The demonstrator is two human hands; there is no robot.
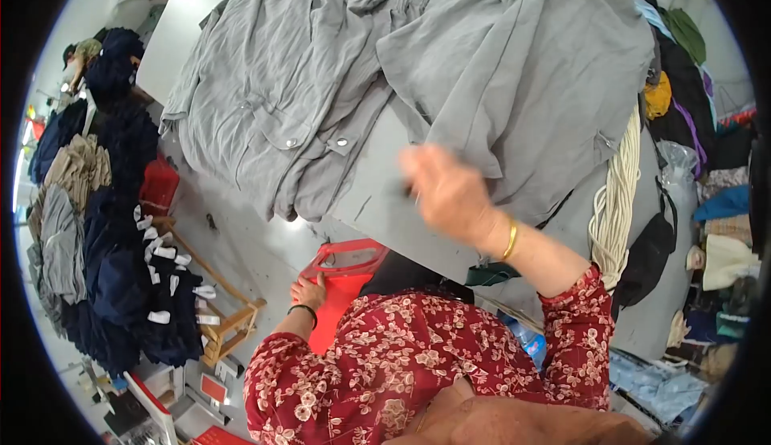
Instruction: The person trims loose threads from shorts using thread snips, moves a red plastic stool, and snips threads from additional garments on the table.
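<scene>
My right hand (454, 192) is raised over the near edge of the table (377, 168), blurred by motion, its fingers curled in. A dark smear shows beside the fingers, too unclear to name. Just beyond it, a loose grey garment piece (554, 75) is spread across the table, touching or close behind the hand. To its left lies a crumpled grey garment (281, 83) with a gathered waistband and flaps with snap buttons. Low on the left, my left hand (308, 291) grips the side of a red plastic chair (341, 292) beside my body.
A bundle of cream cord (617, 196) hangs at the table's right side, near a black cloth (649, 256). Piles of dark navy garments (120, 268) with white tags stand on the left by a wooden frame (233, 332). Mixed fabrics (727, 252) fill the far right.
</scene>
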